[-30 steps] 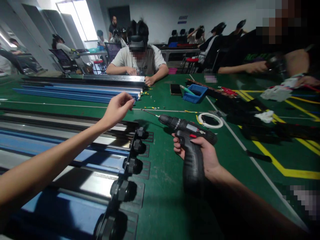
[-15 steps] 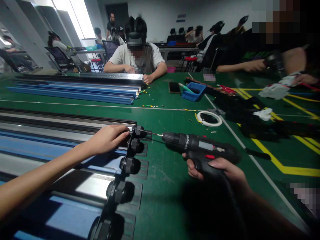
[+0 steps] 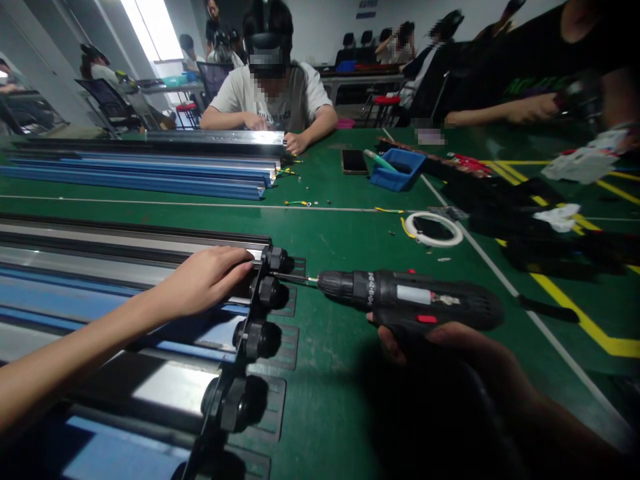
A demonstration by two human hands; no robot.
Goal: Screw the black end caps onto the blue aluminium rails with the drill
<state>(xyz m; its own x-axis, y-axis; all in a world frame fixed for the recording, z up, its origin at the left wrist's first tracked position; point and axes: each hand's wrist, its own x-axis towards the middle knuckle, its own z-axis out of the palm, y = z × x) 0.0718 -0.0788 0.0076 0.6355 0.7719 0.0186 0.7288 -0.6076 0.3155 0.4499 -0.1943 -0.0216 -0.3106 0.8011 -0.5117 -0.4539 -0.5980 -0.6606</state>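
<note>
My right hand [image 3: 450,343] grips a black power drill [image 3: 380,290] with a red switch. The drill's long thin bit [image 3: 295,278] points left, its tip at the black end plate of a rail, between two cable glands. My left hand [image 3: 213,277] is closed over the end of a metal rail [image 3: 165,275], fingertips against the end plate; what lies under the palm is hidden. Several blue and silver rails lie side by side, each end carrying a black cable gland [image 3: 273,293] and a flat slotted tab [image 3: 285,343].
Across the green table [image 3: 330,240], a person handles a silver rail [image 3: 215,137] beside more blue rails [image 3: 135,177]. A phone [image 3: 355,162], a blue bin [image 3: 397,170], a white ring-shaped roll [image 3: 434,229] and dark cables [image 3: 540,243] lie beyond the drill. Another person works at right.
The view has shifted slightly. The drill has moved a little left and lower against the rails, its bit now at the end plate below the top gland. My left hand stays on the rail end.
</note>
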